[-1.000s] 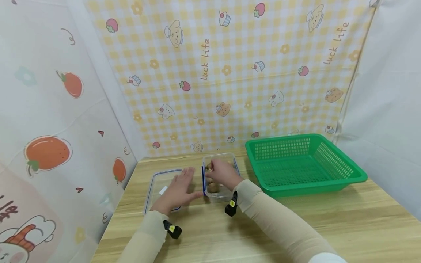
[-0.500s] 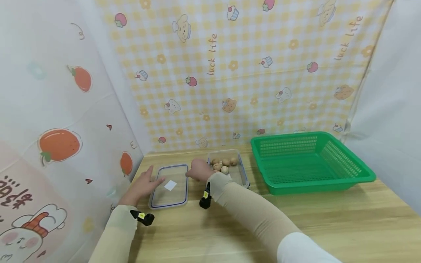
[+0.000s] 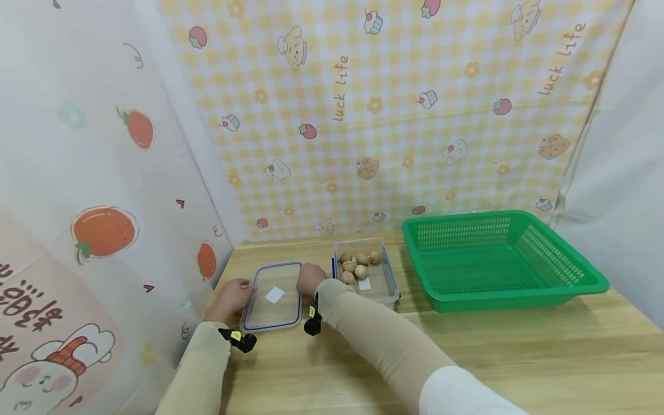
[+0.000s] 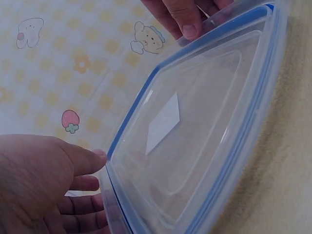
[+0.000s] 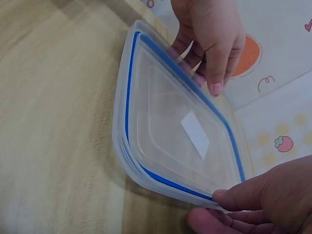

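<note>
A clear rectangular lid with a blue seal (image 3: 275,311) lies between both hands, a white label (image 3: 274,295) on its middle. My left hand (image 3: 232,298) grips its left edge, thumb on top and fingers beneath, as the left wrist view shows. At the opposite edge my right hand (image 3: 312,280) pinches the rim between thumb and fingers. Whether the lid is fully off the table I cannot tell. Right of it stands an uncovered clear plastic box (image 3: 391,276) with several walnuts (image 3: 362,259) inside, mostly toward its back and left.
On the right of the wooden table (image 3: 363,369) sits a large green plastic basket (image 3: 433,301). A patterned yellow-checked cloth (image 3: 394,144) hangs behind the table, and a printed white cloth (image 3: 155,184) closes off the left side.
My right hand has come out of the walnut box and moved left to the lid's right edge. My left hand has shifted left off the lid's right part and taken hold of its left edge.
</note>
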Action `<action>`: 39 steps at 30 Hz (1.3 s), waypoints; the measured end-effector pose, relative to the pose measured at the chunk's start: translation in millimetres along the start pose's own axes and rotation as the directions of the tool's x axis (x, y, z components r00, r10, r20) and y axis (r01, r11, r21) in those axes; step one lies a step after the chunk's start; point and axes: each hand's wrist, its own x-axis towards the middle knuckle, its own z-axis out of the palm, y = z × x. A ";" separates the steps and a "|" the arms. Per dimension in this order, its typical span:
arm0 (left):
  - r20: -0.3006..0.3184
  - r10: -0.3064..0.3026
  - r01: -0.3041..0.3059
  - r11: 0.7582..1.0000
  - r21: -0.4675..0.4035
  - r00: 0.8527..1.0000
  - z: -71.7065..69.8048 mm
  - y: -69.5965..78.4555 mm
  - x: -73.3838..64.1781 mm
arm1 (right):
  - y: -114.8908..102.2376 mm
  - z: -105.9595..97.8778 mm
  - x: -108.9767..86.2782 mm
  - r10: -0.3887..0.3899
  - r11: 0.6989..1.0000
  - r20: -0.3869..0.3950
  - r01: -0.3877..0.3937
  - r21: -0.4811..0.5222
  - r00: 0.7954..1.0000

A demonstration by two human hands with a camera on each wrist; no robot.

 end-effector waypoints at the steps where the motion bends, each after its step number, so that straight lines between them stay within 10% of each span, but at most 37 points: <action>1: -0.003 0.000 0.000 1.000 -0.006 1.000 0.3 0.5 0.1 | 0.1 -2.1 -0.8 -0.001 1.000 0.003 0.001 0.015 1.000; 10: -0.003 -0.033 0.032 0.975 -0.219 0.999 -14.9 27.1 -5.7 | -6.4 -53.4 -9.1 0.039 0.998 0.036 -0.041 0.055 0.999; 22: 0.091 0.062 0.007 0.791 -0.611 0.994 -13.3 91.4 -18.8 | 32.4 -134.4 -53.1 0.042 0.942 0.045 -0.055 0.331 0.998; 39: 0.134 0.215 -0.057 0.699 -0.713 0.967 25.2 181.6 -29.8 | 112.3 -203.9 -110.2 0.026 0.899 0.011 -0.029 0.437 1.000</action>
